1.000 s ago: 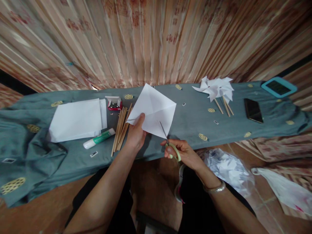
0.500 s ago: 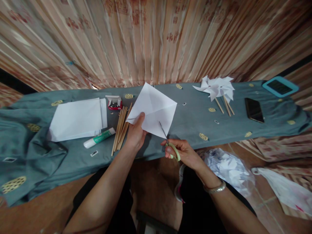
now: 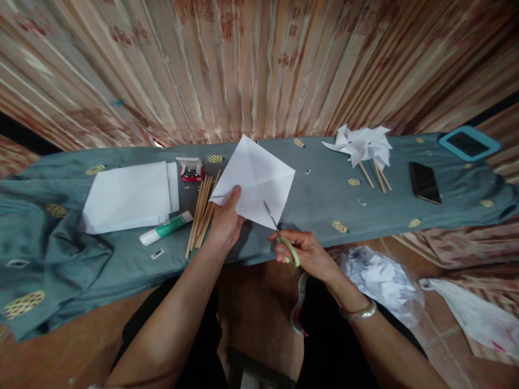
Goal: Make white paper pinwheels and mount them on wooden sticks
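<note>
Scarcely anything moved: creased white paper square (image 3: 255,181) kept pinched by left hand (image 3: 225,224); green-handled scissors (image 3: 279,235) gripped by right hand (image 3: 306,254), blades in paper edge. Wooden sticks (image 3: 201,213), glue tube (image 3: 165,228) alongside.

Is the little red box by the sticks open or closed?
Open. The red box has its white lid flap lifted at the back, and small shiny metal bits show inside, beside the wooden sticks.
</note>
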Action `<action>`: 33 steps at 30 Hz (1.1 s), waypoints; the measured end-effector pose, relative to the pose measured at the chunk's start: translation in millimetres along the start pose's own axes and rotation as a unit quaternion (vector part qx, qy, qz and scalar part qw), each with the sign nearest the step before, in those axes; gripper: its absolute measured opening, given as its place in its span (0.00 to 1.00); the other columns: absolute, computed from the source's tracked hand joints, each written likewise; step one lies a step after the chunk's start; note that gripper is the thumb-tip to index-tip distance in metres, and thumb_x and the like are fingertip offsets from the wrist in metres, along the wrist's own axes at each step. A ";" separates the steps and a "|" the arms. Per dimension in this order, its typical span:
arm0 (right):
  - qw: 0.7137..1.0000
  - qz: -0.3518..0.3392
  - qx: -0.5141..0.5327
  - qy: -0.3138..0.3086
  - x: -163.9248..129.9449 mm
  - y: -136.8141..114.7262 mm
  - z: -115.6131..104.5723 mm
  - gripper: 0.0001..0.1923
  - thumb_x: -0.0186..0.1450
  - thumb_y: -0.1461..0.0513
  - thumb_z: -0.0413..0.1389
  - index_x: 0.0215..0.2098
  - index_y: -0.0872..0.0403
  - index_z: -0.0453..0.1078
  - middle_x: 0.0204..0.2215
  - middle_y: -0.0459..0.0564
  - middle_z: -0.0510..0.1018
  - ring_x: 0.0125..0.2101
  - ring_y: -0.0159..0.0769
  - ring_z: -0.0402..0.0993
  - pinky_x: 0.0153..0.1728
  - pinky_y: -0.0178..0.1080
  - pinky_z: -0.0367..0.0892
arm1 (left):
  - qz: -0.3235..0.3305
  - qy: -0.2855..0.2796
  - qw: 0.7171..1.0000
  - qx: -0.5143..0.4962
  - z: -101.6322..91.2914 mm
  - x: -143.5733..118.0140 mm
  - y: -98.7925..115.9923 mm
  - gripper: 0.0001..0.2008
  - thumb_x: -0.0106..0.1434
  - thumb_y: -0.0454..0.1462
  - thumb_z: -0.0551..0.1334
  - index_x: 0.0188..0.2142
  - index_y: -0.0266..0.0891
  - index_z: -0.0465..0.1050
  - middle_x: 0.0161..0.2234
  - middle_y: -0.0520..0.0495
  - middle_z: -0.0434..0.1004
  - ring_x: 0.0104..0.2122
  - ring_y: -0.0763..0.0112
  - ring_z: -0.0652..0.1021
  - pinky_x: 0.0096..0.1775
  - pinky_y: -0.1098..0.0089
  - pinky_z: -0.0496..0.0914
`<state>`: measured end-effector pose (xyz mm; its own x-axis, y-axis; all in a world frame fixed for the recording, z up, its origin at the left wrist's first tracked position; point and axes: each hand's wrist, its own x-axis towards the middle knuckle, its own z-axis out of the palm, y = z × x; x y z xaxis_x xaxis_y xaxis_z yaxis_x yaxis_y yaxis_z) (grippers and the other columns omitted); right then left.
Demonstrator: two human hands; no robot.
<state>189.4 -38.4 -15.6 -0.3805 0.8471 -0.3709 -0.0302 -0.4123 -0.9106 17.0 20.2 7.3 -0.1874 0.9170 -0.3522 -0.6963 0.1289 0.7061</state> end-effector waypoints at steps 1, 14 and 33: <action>1.000 0.000 0.003 0.001 0.2 0.5 0.0 0.24 0.48 0.48 0.70 0.34 0.55 0.76 0.19 0.41 0.74 0.19 0.24 0.69 0.22 0.30 0.66 | -0.003 0.001 1.000 0.001 0.3 -0.1 0.3 0.17 0.66 0.30 0.59 0.54 0.40 0.68 0.45 0.46 0.80 0.41 0.68 0.80 0.46 0.69 0.76; 0.998 -0.022 -0.053 0.003 -1.4 -5.3 1.4 0.27 0.52 0.42 0.65 0.33 0.57 0.75 0.21 0.43 0.74 0.21 0.25 0.67 0.23 0.31 0.64 | 0.015 -0.041 0.999 0.021 -3.0 -1.5 -8.6 0.16 0.59 0.32 0.66 0.48 0.37 0.72 0.46 0.43 0.81 0.47 0.62 0.79 0.50 0.65 0.73; 1.000 -0.017 -0.023 0.012 0.4 -5.5 3.0 0.25 0.49 0.44 0.68 0.29 0.53 0.66 0.19 0.40 0.72 0.20 0.27 0.69 0.22 0.31 0.65 | 0.007 -0.048 0.999 0.015 -3.8 -0.8 -10.5 0.19 0.59 0.33 0.67 0.50 0.36 0.72 0.48 0.41 0.79 0.49 0.60 0.78 0.50 0.63 0.73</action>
<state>186.6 -36.8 -10.2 -0.3581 0.8684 -0.3429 0.0004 -0.3671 -0.9302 21.8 16.7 -2.3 -0.1283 0.9508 -0.2819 -0.6727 0.1254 0.7292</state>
